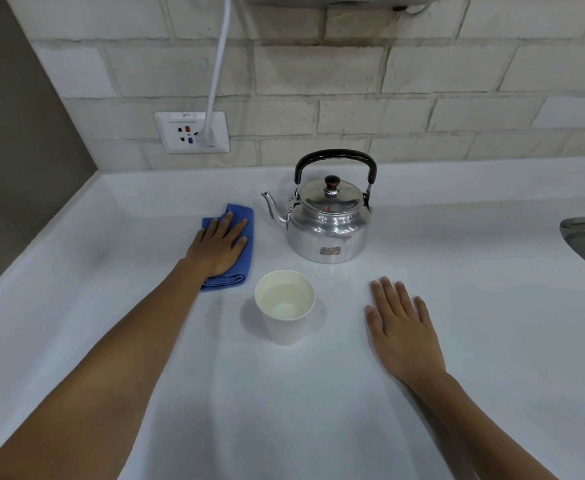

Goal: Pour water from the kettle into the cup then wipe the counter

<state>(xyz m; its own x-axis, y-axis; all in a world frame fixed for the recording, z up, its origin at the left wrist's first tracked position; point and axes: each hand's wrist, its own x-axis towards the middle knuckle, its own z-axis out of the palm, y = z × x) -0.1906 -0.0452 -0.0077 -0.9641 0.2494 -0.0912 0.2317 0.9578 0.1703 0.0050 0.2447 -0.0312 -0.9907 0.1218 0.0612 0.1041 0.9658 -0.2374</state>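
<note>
Left hand (219, 247) lies flat, fingers spread, pressing a folded blue cloth (235, 233) on the white surface (457, 258) toward its left edge. Right hand (402, 327) rests flat and empty, fingers extended. Steel kettle (329, 223) stands upright near the rear edge. Paper cup (286, 306), holding water, stands in front of it.
</note>
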